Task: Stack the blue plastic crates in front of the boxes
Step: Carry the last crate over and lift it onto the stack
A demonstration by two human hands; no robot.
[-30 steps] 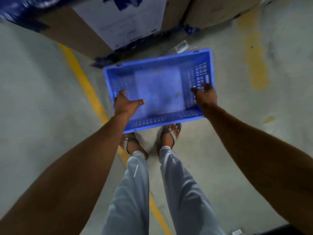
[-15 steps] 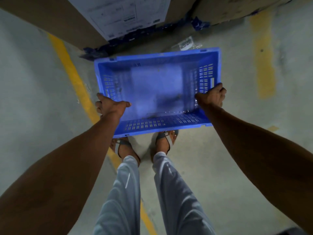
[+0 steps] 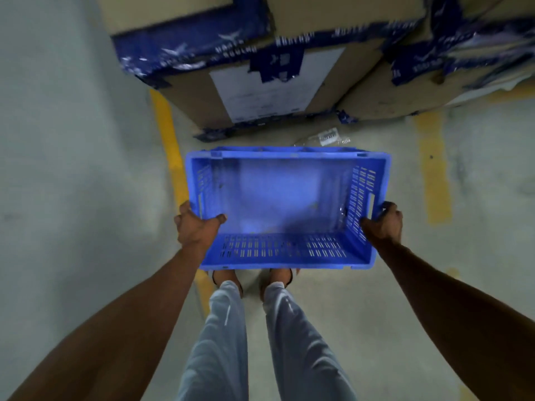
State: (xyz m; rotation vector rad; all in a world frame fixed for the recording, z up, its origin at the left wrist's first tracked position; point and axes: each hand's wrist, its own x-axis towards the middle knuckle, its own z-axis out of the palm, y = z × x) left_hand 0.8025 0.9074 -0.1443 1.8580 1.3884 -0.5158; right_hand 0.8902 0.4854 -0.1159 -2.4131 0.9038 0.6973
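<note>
Far left, the grey concrete floor [image 3: 58,198] is crossed by a yellow painted line [image 3: 169,146] that's run from the boxes down under the crate. Next over, the left hand [image 3: 197,227] is wrapped onto the crate's left end wall, thumb hooked inside over the rim, fingers curled outside, so that grip is closed on the crate. The blue plastic crate [image 3: 283,204] is held open side up between both hands, right over the person's sandalled feet [image 3: 224,277] and grey trousers [image 3: 220,342], and a bit short of the cardboard boxes [image 3: 260,82], which are taped in dark blue and stacked at the top. A second blue rim looks to be peeking out just behind the crate's far edge, too blurry to call. A scrap of clear plastic wrapper [image 3: 327,138] is seen on the floor between crate and boxes. The right hand [image 3: 382,224] is clamped on the right end wall by the handle slot, grip closed on the crate. Another yellow stripe [image 3: 434,169] is painted further right.
</note>
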